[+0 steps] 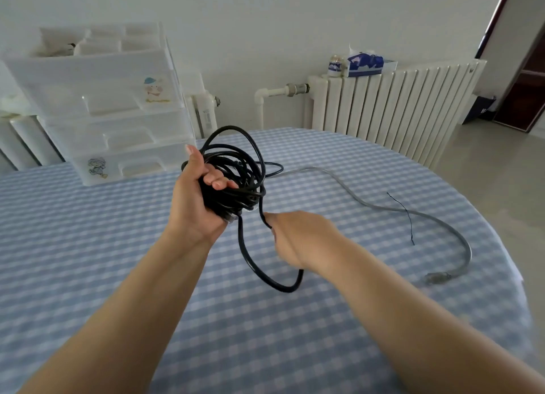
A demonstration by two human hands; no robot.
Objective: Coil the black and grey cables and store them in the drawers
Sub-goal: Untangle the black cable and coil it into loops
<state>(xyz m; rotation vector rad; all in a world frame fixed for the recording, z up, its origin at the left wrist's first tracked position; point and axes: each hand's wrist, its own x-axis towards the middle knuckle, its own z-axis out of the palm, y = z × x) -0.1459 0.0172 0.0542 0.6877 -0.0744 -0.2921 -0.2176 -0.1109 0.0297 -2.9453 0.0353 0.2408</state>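
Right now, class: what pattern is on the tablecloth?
Blue and white checks on the tablecloth, clearest in the head view.

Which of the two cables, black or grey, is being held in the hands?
The thick black cable: coiled in the left hand, its loose end pinched by the right hand. The thinner grey cable lies untouched on the checked tablecloth.

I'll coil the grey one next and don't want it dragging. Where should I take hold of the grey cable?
Probably at the plug end of the grey cable, near the table's right edge. It lies flat and free there, so a grip from above works. Its far end runs behind the black cable.
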